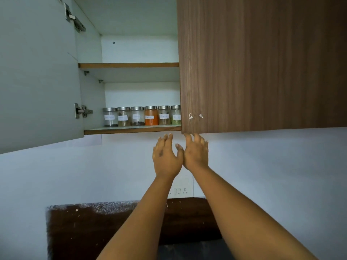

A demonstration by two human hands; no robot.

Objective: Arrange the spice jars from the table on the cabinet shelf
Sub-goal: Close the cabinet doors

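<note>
We are finding no legible text in this view. We are seeing a white paper label with faint handwriting on each of the six clear glass spice jars with steel lids standing in a row on the lower wooden cabinet shelf, but the writing is appearing too small and blurred to read. We are seeing no brand, number or sign anywhere else.

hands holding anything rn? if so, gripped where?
Nothing is held. The left hand and right hand are both raised below the cabinet with fingers spread and empty. The spice jars stand untouched on the lower shelf.
</note>
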